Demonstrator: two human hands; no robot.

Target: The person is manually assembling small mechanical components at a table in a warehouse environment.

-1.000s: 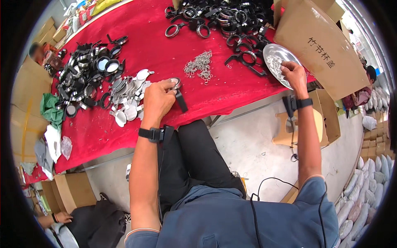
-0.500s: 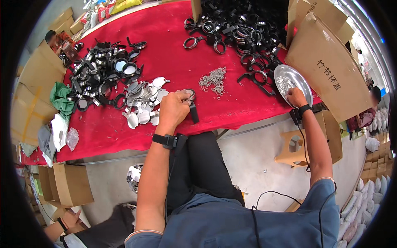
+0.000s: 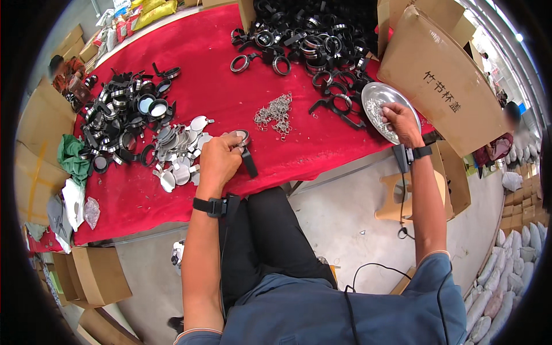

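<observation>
My left hand (image 3: pixel 221 161) is closed on a round black-and-silver lid ring (image 3: pixel 249 163), whose black handle points down toward the table's front edge. My right hand (image 3: pixel 403 124) is over a shiny metal dish (image 3: pixel 382 88), thumb and fingers pinched together. Small silvery pins (image 3: pixel 375 114) lie in that dish; whatever is between the fingertips is too small to make out. Beside my left hand is a pile of flat silver discs with tabs (image 3: pixel 180 144). Between my two hands lies a heap of small bent wire clips (image 3: pixel 275 115).
Black lid rings with handles (image 3: pixel 118 109) are piled at the left, and more (image 3: pixel 310 43) spill from a box at the back. A large cardboard box (image 3: pixel 440 75) borders the dish. A yellow stool (image 3: pixel 393 198) stands below the red-covered table (image 3: pixel 201 54).
The whole view has shifted a little, so the table things sit further left. My right hand has turned and its pinched fingers show more plainly at the dish. My left hand keeps the lid ring.
</observation>
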